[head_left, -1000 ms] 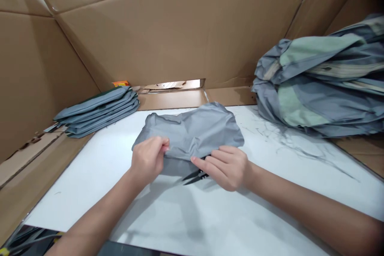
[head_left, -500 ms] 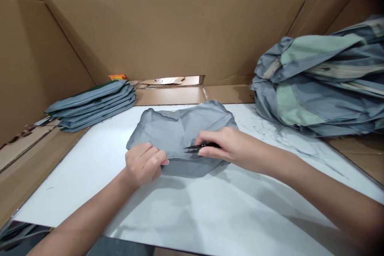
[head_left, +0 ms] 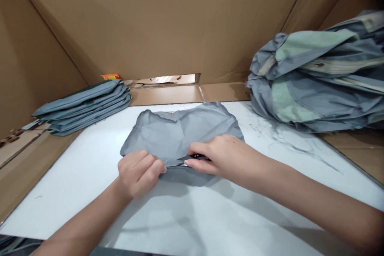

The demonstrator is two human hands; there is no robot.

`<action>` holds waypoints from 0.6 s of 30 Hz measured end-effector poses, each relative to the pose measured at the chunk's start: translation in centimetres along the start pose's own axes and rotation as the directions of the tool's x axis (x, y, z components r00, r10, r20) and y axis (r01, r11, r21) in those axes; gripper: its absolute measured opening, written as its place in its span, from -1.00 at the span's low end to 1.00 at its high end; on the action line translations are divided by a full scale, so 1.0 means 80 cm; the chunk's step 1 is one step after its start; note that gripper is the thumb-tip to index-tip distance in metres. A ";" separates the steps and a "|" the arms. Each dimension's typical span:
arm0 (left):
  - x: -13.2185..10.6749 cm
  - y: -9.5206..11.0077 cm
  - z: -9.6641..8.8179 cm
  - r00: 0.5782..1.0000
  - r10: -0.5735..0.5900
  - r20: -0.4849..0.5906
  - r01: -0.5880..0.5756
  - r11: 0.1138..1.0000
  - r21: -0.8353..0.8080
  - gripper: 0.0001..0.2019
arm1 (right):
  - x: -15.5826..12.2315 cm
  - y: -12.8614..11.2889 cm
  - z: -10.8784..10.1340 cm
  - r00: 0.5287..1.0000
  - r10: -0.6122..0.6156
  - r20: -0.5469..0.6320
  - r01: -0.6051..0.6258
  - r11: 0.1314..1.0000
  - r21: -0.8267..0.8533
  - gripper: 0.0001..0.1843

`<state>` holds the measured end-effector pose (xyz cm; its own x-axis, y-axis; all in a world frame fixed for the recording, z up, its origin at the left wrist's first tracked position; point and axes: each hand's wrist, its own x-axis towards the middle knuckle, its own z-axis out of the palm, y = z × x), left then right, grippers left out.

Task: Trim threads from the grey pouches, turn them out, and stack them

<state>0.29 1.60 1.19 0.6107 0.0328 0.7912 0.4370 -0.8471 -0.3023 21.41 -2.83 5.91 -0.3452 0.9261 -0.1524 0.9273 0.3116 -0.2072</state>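
A grey fabric piece [head_left: 180, 132] lies creased on the white table, with a seam or fold running along its near side. My left hand [head_left: 141, 173] is closed on the near left edge of that fabric, thumb and fingers pinching it. In my right hand [head_left: 220, 158] is a pair of black thread snips [head_left: 198, 156], gripped between thumb and fingers. Their blades point left and meet the fabric at the seam, a short way right of my left hand. Part of the snips is hidden inside my fingers.
Folded blue-grey fabric pieces [head_left: 87, 106] are stacked at the left, near an orange packet [head_left: 110, 77]. A large heap of grey and pale green fabric [head_left: 318, 78] sits at the right. Loose dark threads [head_left: 285, 140] lie before it. Cardboard walls [head_left: 168, 28] enclose the white table [head_left: 69, 176].
My right hand has brought the snips down and slightly left, from above the fabric to its seam. My left hand still pinches the edge. The view has shifted slightly.
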 end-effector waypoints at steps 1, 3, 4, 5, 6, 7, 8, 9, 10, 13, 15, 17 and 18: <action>0.000 0.000 0.000 1.000 0.006 -0.004 -0.006 1.000 -0.007 -0.82 | 0.000 -0.001 0.001 1.000 0.002 -0.003 -0.003 1.000 -0.007 -0.65; 0.001 0.001 -0.001 1.000 0.010 -0.004 -0.010 1.000 -0.014 -0.82 | -0.001 -0.001 0.001 1.000 -0.002 -0.014 0.003 1.000 0.015 -0.66; 0.002 0.002 -0.001 1.000 0.007 0.002 -0.007 1.000 -0.013 -0.81 | -0.002 0.001 0.000 1.000 -0.004 -0.016 0.004 0.999 0.043 -0.66; 0.003 0.002 -0.002 1.000 0.003 0.012 -0.002 1.000 -0.010 -0.80 | -0.002 0.002 -0.001 1.000 -0.003 -0.015 0.004 0.997 0.081 -0.66; 0.003 0.002 -0.003 1.000 0.000 0.019 0.001 1.000 -0.009 -0.79 | -0.003 0.004 -0.002 1.000 -0.001 -0.010 0.002 0.992 0.124 -0.66; 0.004 0.002 -0.004 1.000 -0.004 0.026 0.004 1.000 -0.008 -0.79 | -0.003 0.006 -0.003 1.000 0.000 -0.001 0.000 0.986 0.168 -0.65; 0.005 0.002 -0.004 1.000 -0.006 0.029 0.006 1.000 -0.008 -0.78 | -0.004 0.007 -0.004 1.000 0.000 0.008 -0.002 0.979 0.205 -0.65; 0.005 0.002 -0.004 0.999 -0.007 0.034 0.007 1.000 -0.011 -0.77 | -0.004 0.008 -0.004 1.000 -0.004 0.013 0.001 0.972 0.233 -0.65; 0.005 0.002 -0.004 0.999 -0.008 0.039 0.009 1.000 -0.015 -0.77 | -0.004 0.009 -0.003 1.000 -0.005 0.012 0.001 0.969 0.246 -0.66; 0.005 0.002 -0.003 0.999 -0.018 0.047 0.019 1.000 -0.018 -0.78 | -0.002 0.008 -0.001 1.000 0.000 -0.010 0.002 0.977 0.211 -0.67; 0.004 0.002 -0.001 0.999 -0.023 0.036 0.023 1.000 -0.011 -0.78 | -0.001 0.007 0.001 1.000 -0.003 -0.015 0.006 0.984 0.176 -0.68; 0.003 0.002 0.000 1.000 -0.021 0.018 0.021 1.000 -0.001 -0.77 | -0.001 0.007 0.000 1.000 -0.015 -0.005 0.015 0.987 0.157 -0.68; 0.003 0.002 0.000 1.000 -0.019 0.012 0.019 1.000 0.003 -0.76 | -0.002 0.007 -0.001 1.000 -0.018 0.001 0.018 0.987 0.157 -0.68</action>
<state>0.50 1.51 1.35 0.6104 0.0548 0.7902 0.4505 -0.8446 -0.2894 21.99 -2.76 5.86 -0.3623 0.9200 -0.1495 0.8867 0.2908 -0.3594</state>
